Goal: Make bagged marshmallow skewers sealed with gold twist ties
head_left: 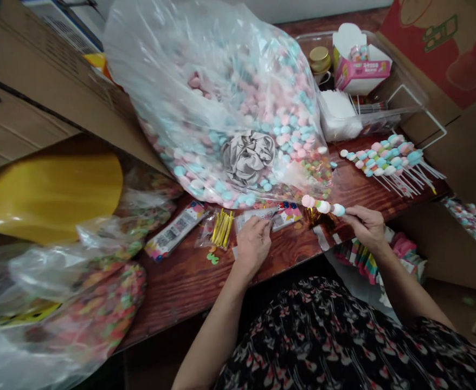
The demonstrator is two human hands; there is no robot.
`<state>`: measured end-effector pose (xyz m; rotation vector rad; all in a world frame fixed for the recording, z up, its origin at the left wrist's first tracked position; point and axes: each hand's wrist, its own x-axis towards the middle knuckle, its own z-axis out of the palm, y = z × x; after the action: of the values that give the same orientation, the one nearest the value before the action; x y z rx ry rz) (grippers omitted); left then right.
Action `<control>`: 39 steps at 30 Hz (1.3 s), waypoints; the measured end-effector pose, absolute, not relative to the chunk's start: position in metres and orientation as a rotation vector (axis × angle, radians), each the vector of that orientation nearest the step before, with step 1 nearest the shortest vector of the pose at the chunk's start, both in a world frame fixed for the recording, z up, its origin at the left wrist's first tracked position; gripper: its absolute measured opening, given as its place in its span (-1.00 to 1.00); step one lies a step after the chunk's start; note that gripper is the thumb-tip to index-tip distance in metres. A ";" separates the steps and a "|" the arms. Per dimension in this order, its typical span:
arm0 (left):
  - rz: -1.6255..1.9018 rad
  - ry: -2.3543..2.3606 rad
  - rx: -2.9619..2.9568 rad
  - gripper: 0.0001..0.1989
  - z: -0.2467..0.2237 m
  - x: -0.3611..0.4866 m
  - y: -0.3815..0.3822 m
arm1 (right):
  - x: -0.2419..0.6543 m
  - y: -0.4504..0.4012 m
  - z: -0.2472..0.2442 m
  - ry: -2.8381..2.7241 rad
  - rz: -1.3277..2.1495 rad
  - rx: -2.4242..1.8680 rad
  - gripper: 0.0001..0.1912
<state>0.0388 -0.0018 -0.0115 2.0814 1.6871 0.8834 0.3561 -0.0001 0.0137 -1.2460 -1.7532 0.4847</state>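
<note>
My right hand [367, 226] pinches the near end of a candy skewer [322, 207], a row of pink, white and blue marshmallow-like sweets held out to the left above the table. My left hand [255, 242] has its fingers curled and pressed on a printed plastic bag [254, 215] lying flat on the table; its fingertips are partly hidden. Another printed bag [178, 232] lies further left. Between them sits a small packet of yellow twist ties [222, 227], with loose green and orange gummies [212, 258] just in front.
A large clear sack of pastel sweets [298, 108] fills the back, crumpled grey material [249, 157] on it. Finished skewers [388, 157] lie in a pile at right. Behind them stands a clear plastic bin [409, 103]. Gummy bags [111, 303] and cardboard boxes [79, 97] crowd the left.
</note>
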 end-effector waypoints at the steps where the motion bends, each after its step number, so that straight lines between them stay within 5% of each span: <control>1: 0.948 1.655 1.990 -0.81 -0.011 0.038 -0.001 | 0.353 0.000 0.014 -1.769 0.501 -1.234 -0.91; 6: 1.163 1.583 1.589 -0.85 -0.011 0.032 0.002 | 0.345 0.007 0.023 -1.891 0.529 -1.168 -0.91; 15: 1.063 1.572 1.734 -0.92 -0.015 0.027 0.004 | 0.347 0.026 0.043 -2.124 0.452 -1.005 -0.89; 25: 1.075 1.511 1.905 -0.90 -0.012 0.033 0.002 | 0.333 0.047 0.086 -2.697 -0.233 -0.872 -0.78; 32: 0.985 1.424 2.002 -0.89 -0.017 0.032 0.001 | 0.305 0.046 0.102 -2.822 -0.337 -0.667 -0.77; 39: 0.887 1.425 2.162 -0.65 -0.020 0.030 -0.001 | 0.295 0.043 0.079 -2.746 -0.208 -0.660 -0.79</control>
<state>0.0299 -0.0009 -0.0204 2.1625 1.4248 0.8871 0.2947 0.0429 0.0787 -0.6602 -2.7455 -0.2076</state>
